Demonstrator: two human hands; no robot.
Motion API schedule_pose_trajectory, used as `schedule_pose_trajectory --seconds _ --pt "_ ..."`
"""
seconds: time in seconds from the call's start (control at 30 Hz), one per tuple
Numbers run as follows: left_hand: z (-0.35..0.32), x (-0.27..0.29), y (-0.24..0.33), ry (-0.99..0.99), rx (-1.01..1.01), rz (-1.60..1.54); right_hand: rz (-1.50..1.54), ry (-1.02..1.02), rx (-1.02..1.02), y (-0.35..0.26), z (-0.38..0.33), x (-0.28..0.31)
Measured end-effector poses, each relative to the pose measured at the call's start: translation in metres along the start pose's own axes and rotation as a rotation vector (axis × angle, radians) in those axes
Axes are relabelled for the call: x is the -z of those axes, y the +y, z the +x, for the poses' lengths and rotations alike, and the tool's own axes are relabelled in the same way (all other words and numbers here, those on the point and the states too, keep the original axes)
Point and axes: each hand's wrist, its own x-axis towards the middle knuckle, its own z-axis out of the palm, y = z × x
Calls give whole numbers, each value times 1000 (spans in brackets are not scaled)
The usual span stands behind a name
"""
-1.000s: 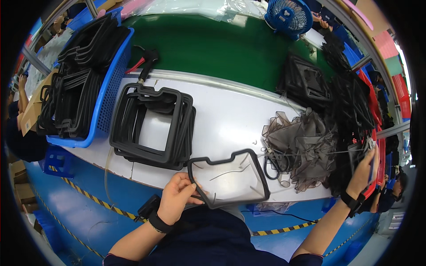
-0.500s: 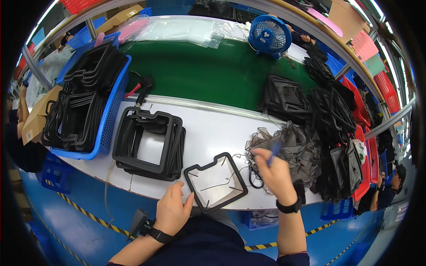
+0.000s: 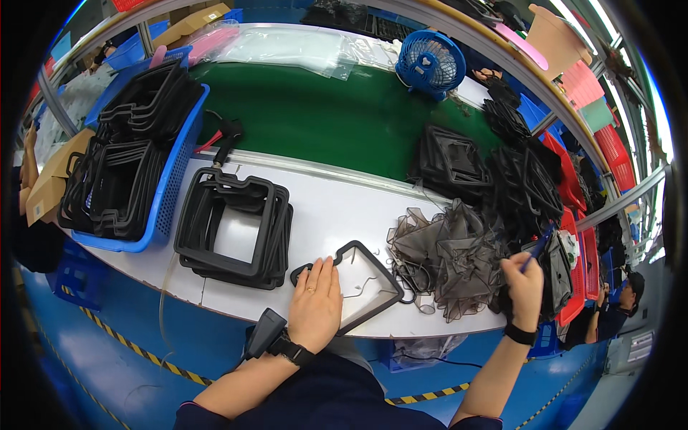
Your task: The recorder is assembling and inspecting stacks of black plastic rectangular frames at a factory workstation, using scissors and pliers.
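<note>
A black frame (image 3: 380, 309) with one notched side lies near the table's front edge. My left hand (image 3: 316, 304) rests flat over its left side, fingers stretched out together, and covers part of the rim. Inside the frame the white tabletop shows, with thin dark strands across it. My right hand (image 3: 523, 290) is closed around a slim blue pen-like tool (image 3: 538, 247), whose exact kind I cannot make out. That hand is at the right edge of a heap of crumpled grey mesh pieces (image 3: 462, 269), close to dark mesh pieces hanging over red baskets.
Left of the frame stands a stack of black frames (image 3: 185, 236), with a blue basket (image 3: 168, 186) of more frames beyond. A black tool with a red part (image 3: 228, 136) lies behind the stack. A blue fan (image 3: 430, 63) stands across the green surface (image 3: 308, 115); red baskets (image 3: 571, 304) are at right.
My left hand has moved right onto the frame and flattened there. My right hand has swung right with the blue tool, from above the mesh heap's left side to its right edge.
</note>
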Motion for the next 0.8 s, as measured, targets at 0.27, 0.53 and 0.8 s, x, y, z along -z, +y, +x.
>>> schedule_pose_trajectory --seconds 0.27,0.53,0.8 --pt "23 -6 -5 151 123 52 -387 -39 182 -4 18 -6" --pt "15 78 31 248 -58 -521 467 -330 -56 -84 -20 -49" --pt "-34 52 0 107 282 -1468 1299 -798 -293 -81 -100 -116"
